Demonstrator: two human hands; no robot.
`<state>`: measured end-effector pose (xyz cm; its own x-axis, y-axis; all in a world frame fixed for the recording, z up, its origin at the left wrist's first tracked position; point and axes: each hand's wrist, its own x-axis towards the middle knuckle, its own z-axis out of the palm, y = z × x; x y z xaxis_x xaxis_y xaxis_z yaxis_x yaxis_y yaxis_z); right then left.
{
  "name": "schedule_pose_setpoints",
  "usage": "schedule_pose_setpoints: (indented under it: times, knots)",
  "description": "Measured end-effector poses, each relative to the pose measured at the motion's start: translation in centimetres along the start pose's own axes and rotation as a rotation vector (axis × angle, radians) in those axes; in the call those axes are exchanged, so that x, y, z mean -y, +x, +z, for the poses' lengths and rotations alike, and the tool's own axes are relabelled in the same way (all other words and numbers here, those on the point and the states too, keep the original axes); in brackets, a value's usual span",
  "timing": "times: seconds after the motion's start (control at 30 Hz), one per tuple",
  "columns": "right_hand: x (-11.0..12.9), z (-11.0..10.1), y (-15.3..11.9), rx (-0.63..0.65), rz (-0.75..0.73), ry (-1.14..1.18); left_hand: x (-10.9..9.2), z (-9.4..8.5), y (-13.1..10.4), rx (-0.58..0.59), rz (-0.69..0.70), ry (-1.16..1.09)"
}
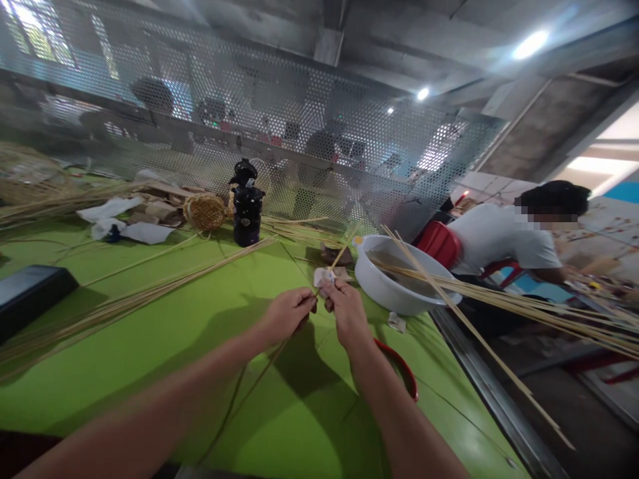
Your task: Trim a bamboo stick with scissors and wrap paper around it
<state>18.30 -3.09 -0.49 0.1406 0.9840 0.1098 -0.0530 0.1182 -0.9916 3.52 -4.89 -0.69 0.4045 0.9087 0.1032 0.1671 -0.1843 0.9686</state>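
Over the middle of the green table [200, 299], my left hand [290, 311] is closed on a thin strip [269, 362] that trails down toward the near edge. My right hand [344, 303] is pinched close beside it, just to the right, on a small whitish scrap [323, 276]. A short pale strip [340, 256] sticks up past its fingertips. The fingertips of both hands nearly meet. Exactly how the strip runs between them is too small to tell.
A white basin [407, 299] with long strips [499, 299] across it stands right. Behind are a black bottle [247, 216] and small woven basket [204, 211]. Strips [134, 293] and a black box [32, 296] lie left. A red ring [410, 379] is by my right forearm; a person [489, 233] sits beyond.
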Motion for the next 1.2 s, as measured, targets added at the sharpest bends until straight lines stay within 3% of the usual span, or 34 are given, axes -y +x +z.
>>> schedule_pose_setpoints:
  times: [0.1,0.2,0.33,0.47,0.67,0.83,1.07,1.2]
  knots:
    - [0.3,-0.9,0.7,-0.098,0.027,0.046,-0.2,0.3,-0.4,0.063,-0.012,0.034]
    - [0.2,-0.9,0.7,-0.115,0.002,0.05,0.1,0.3,-0.1,0.064,-0.052,-0.055]
    - [-0.1,0.5,-0.3,-0.019,-0.039,0.021,0.5,-0.2,0.6,0.018,-0.068,-0.203]
    - [0.3,0.9,-0.8,0.058,-0.007,0.047,0.2,-0.7,0.6,0.057,-0.084,-0.307]
    - [0.9,-1.3,0.6,-0.094,-0.001,0.175,-0.5,-0.2,0.0,0.167,-0.14,-0.327]
    - [0.5,-0.9,0.5,-0.108,-0.04,0.138,-0.3,-0.1,0.3,0.11,-0.129,-0.346]
    - [-0.1,1.0,-0.9,0.029,-0.03,0.015,0.1,-0.5,0.7,-0.015,-0.078,-0.257]
    - [0.1,-0.2,0.0,-0.091,-0.032,0.027,0.0,-0.1,0.5,0.049,-0.073,-0.21]
